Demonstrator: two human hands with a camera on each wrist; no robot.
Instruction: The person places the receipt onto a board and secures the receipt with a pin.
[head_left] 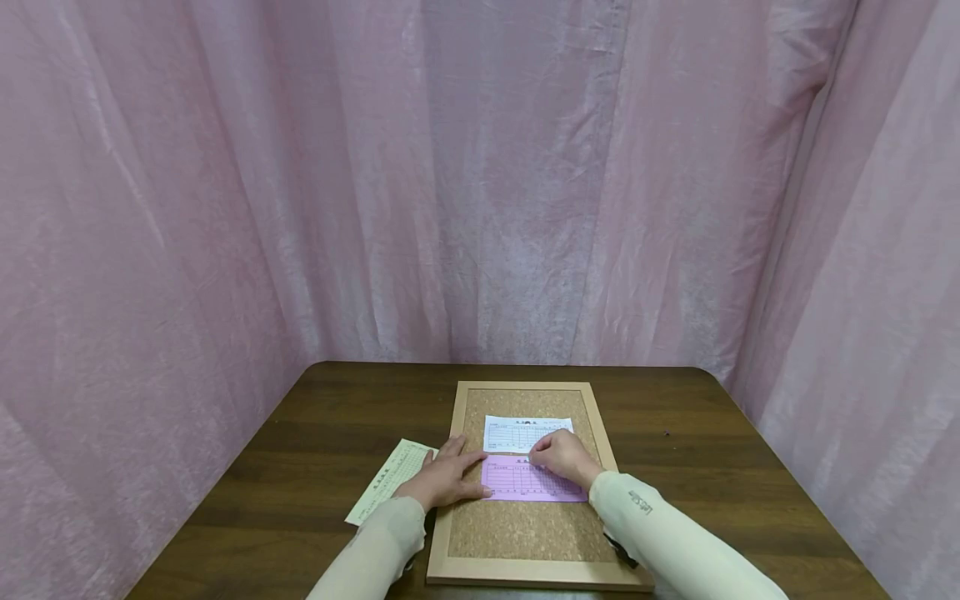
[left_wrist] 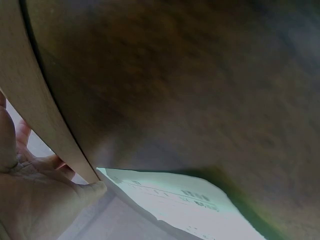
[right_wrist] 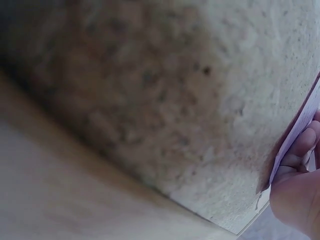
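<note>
A purple printed slip [head_left: 517, 482] lies on a wood-framed cork board [head_left: 525, 533], just below a white printed slip [head_left: 506, 433]. My left hand [head_left: 446, 479] rests on the board's left frame with fingers spread, thumb and a fingertip at the purple slip's left edge. The right hand [head_left: 562, 458] lies over the purple slip's upper right, thumb and finger pinched together near its top middle. I cannot tell what small thing they pinch; the fingers cover it. A small dark spot, like a pin head, marks the white slip's top middle.
Left of the board, a pale green printed slip [head_left: 390, 482] lies on the dark wooden table [head_left: 300, 442], partly behind the left hand. To the right sits a tiny dark object [head_left: 666, 432]. Pink curtains [head_left: 517, 183] hang around the table's back and sides.
</note>
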